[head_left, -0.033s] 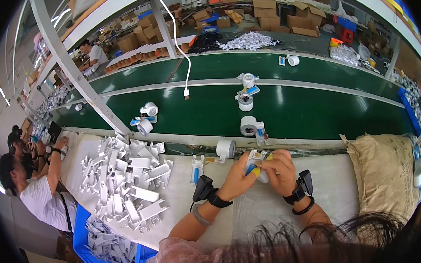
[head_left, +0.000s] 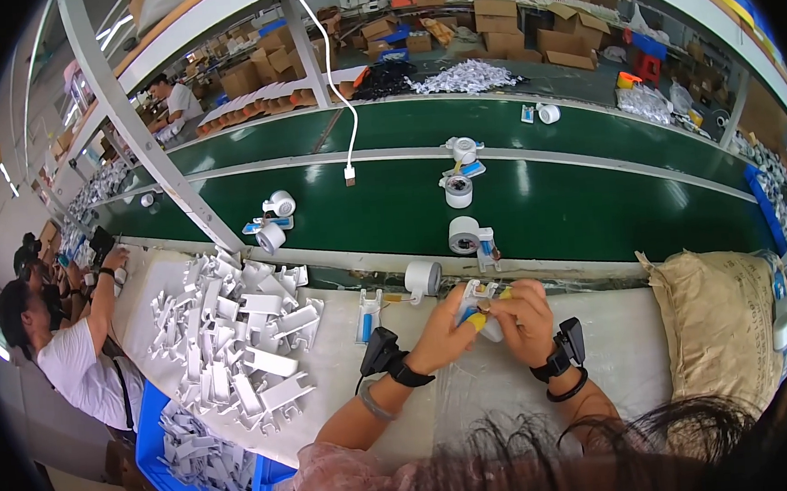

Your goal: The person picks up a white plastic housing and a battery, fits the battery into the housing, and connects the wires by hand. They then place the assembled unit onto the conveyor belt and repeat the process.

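Note:
My left hand (head_left: pixel 447 333) is closed around the near left side of a small white plastic housing (head_left: pixel 476 291) with a blue part in it. The fingers of my right hand (head_left: pixel 525 320) pinch at its right side, close to my left thumb. Something yellow shows at the left thumb tip and beside the right fingers; its kind is unclear. Below the fingers a pale rounded part (head_left: pixel 493 332) is partly hidden. Left of my hands lie a white holder with a blue cell (head_left: pixel 366 322) and a round white unit (head_left: pixel 423 279) joined to it.
White plastic housings (head_left: pixel 244 329) are heaped on the left of the bench, above a blue bin (head_left: pixel 155 426) of similar parts. A brown sack (head_left: pixel 718 323) stands at right. Beyond runs a green conveyor (head_left: pixel 591 204) with several round white units. A white cable (head_left: pixel 350 139) hangs down.
The co-worker at the left has shifted their head and arm slightly. My hands stay almost in the same place on the housing.

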Tool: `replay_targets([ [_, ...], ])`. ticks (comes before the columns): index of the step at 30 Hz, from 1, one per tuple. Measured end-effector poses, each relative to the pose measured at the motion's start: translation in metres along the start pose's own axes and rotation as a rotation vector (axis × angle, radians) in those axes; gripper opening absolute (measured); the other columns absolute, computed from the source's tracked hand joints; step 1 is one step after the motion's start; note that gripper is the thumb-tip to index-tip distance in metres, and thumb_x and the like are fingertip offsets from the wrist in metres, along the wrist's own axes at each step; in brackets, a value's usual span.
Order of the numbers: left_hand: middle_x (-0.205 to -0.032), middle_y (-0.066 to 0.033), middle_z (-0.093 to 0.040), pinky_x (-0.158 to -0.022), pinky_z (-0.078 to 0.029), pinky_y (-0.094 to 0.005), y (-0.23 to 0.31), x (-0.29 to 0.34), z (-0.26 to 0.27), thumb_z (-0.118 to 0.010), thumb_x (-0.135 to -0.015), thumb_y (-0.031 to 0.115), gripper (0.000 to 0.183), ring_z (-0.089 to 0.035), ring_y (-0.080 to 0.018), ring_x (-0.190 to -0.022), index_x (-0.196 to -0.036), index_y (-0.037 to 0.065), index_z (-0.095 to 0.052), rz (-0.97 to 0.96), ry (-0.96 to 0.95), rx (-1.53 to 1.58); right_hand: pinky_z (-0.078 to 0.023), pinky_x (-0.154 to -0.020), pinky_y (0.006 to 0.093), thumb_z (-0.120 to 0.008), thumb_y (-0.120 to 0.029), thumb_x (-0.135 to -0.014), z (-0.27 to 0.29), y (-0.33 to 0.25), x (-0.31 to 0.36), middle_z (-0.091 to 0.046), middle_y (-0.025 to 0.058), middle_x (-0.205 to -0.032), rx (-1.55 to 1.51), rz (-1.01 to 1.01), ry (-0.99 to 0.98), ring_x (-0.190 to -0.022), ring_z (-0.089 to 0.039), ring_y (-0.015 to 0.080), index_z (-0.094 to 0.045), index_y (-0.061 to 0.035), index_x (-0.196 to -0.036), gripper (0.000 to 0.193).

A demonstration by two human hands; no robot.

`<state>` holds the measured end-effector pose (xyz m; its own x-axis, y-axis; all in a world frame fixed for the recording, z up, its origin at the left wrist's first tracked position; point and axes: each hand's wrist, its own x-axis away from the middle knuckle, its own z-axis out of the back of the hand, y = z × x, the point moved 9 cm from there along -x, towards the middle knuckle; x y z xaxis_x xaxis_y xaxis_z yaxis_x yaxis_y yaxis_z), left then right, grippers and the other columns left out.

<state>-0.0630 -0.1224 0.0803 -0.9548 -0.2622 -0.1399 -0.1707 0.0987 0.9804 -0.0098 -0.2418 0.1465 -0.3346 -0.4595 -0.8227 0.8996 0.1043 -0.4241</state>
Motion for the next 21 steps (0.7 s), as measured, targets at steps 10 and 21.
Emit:
replay_targets([
  [10, -0.077, -0.0051, -0.058, -0.044, -0.048, -0.0265, -0.006, -0.005, 0.007, -0.045, -0.093, 0.006, 0.030, -0.054, -0.0106, -0.055, -0.123, 0.005, -0.047, 0.095, 0.099, 0.249, -0.047, -0.079, 0.0395, -0.070, 0.005, -0.067, 0.001, -0.014, -0.001, -0.059, 0.0073, -0.084, 0.036, 0.121, 0.025, -0.085, -0.056, 0.0307, -0.066, -0.0091, -0.085, 0.023],
  [21, -0.084, -0.0026, -0.056, -0.049, -0.047, -0.0229, 0.004, 0.000, -0.002, -0.048, -0.087, 0.003, 0.039, -0.053, -0.0072, -0.057, -0.126, 0.005, -0.043, -0.012, -0.006, 0.102, -0.046, -0.083, 0.0408, -0.072, 0.004, -0.069, 0.003, -0.009, -0.006, -0.059, 0.0062, -0.082, 0.024, 0.048, 0.013, -0.082, -0.057, 0.0268, -0.067, -0.0091, -0.086, 0.022],
])
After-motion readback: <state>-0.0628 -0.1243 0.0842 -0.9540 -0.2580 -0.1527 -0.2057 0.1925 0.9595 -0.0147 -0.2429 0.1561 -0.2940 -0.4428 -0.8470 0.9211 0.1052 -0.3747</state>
